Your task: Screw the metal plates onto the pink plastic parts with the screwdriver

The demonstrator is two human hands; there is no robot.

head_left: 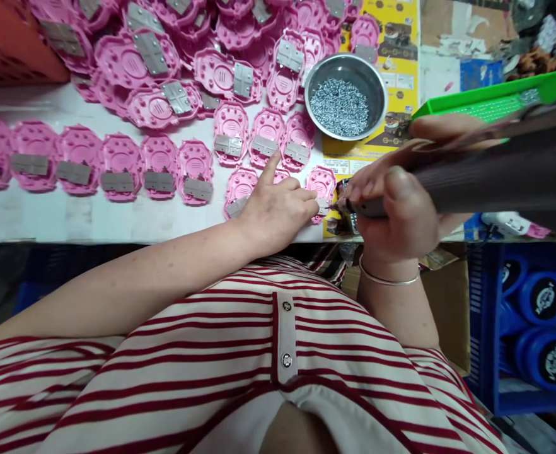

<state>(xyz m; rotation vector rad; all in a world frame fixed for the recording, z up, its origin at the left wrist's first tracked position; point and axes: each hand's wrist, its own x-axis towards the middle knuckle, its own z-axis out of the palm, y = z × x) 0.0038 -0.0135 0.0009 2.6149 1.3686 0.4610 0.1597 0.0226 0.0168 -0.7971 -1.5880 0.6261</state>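
Note:
My right hand (396,208) is wrapped round a dark electric screwdriver (490,164), held nearly level and partly blurred. Its thin bit points left and meets the grey plate on a pink plastic casing (321,180) near the table's front edge. Against that same casing rest the curled fingertips of my left hand (278,211), steadying it. The left index finger stretches forward onto a neighbouring pink casing (266,131). Under and beside this hand lie more casings, partly covered, including one at its left (241,188). Each visible plate lies across its casing's lower part.
A steel bowl of small screws (312,104) stands behind my hands. To its right is a green tray (490,94). Pink casings form a row (121,157) at left and a heap (164,50) behind. An orange basket (17,44) stands back left; a blue crate (486,353) sits below right.

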